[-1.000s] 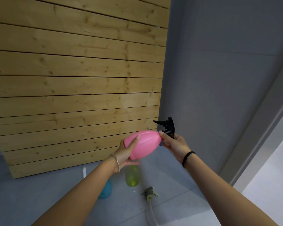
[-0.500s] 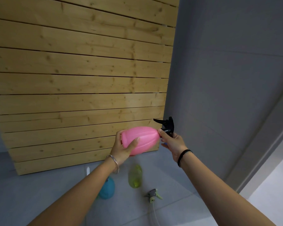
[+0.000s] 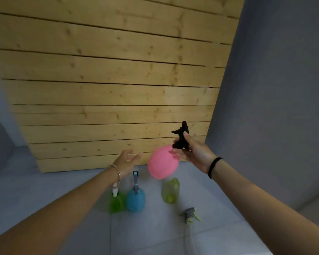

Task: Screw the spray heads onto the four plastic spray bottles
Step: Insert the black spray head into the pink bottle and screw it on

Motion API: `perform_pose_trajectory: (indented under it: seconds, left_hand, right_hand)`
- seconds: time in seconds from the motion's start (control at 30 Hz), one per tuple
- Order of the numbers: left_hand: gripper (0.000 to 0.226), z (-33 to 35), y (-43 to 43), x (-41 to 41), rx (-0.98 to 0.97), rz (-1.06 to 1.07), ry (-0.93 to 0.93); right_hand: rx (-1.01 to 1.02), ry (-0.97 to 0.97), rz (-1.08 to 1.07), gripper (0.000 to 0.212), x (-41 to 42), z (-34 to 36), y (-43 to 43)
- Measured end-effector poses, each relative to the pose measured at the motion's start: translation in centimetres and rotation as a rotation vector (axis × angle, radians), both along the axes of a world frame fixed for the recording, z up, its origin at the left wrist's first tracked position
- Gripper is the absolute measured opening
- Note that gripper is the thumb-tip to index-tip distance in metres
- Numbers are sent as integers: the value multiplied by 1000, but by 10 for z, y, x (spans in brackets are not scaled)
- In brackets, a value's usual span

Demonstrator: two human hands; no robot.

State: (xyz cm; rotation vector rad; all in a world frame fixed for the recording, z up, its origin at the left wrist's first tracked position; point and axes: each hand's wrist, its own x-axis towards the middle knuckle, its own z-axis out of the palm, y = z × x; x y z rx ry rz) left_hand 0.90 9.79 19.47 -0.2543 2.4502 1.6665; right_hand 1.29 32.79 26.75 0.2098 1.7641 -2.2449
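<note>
Left hand (image 3: pixel 126 161) has let go of the pink bottle (image 3: pixel 162 162) since half a second back. It was cupping the body then; now it hangs in the air just left of it, fingers spread and relaxed, holding nothing. The view has also tipped down, so more of the floor (image 3: pixel 63 181) shows.

Right hand (image 3: pixel 195 153) has its fingers and thumb wrapped round the black spray head (image 3: pixel 180 138), which sits on the pink bottle's neck. The bottle is up in the air in front of the plank panel (image 3: pixel 118 80), tilted, with its fat end pointing down and to the left. Whether the head is screwed fully home, can't tell.

Down on the floor, near the edge where it meets the panel, a green bottle (image 3: pixel 115 201) with a white head (image 3: pixel 115 190) and a blue bottle (image 3: pixel 136 199) with a grey head (image 3: pixel 135 183) sit side by side, touching or nearly so. It's all a bit blurry. Right of those, apart from them, is a yellow-green bottle (image 3: pixel 170 192) with no head on it. A loose spray head (image 3: pixel 191 215) lies nearer the camera, its tube trailing toward the bottom of the view.

Silver bracelet (image 3: pixel 116 173) on the left wrist, black band (image 3: pixel 215 167) on the right. Grey wall (image 3: pixel 274 89) runs along the right side.
</note>
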Motion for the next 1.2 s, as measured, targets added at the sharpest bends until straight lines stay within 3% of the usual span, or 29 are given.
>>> perform_pose_trajectory:
  seconds: [0.13,0.33,0.67,0.83,1.2]
  left_hand:
    - [63,-42,-31,-15,-141,-30,-60]
    - [63,-92,-34,-37,-261,-109,-133]
    - [67,-145,-11,-61,-334,-139,-205]
    - [69,-156,-8,-62,-330,-135,-263]
    - [68,-158,-10,-59,-292,-121,-301]
  right_hand:
    - [207,-55,51,48,-16,-59,-20]
    - [233,-161,81,37,-38,-132,-37]
    - [354,-227,62,40,-59,-230,-51]
    - [361,-276,66,24,-58,-252,-55]
    - [360,-311,57,20,-57,-263,-57]
